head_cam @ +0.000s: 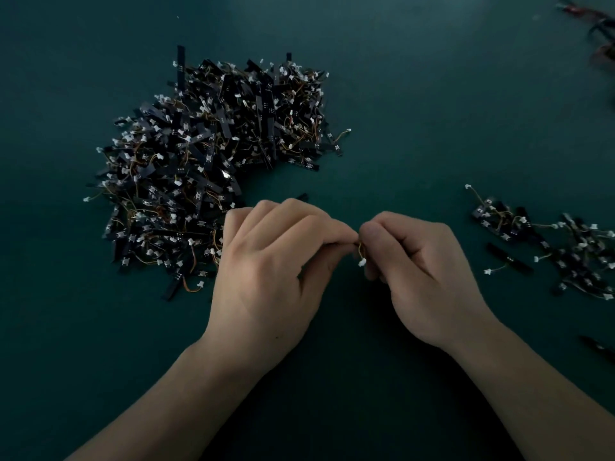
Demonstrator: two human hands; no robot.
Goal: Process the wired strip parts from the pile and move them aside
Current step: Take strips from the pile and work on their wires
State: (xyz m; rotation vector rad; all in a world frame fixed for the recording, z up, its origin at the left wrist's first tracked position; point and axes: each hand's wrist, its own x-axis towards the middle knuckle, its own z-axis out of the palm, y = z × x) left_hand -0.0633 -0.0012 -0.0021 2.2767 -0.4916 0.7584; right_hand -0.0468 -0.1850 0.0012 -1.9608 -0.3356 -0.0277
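1. We see a big pile (213,168) of black strips, tangled with thin orange and yellow wires and small white plugs, spread left of centre on the dark green table (416,94).
2. One wired part (361,252) is pinched between the left hand (276,261) and the right hand (416,267), just in front of the pile. We can make out only a short loop of its wire and its white plug (362,262), hanging below the fingertips.
3. A smaller heap (565,247) of the same parts lies at the right edge, well apart from the pile, looser and flatter.
4. A single strip (509,257) lies flat just beside that heap's left side.
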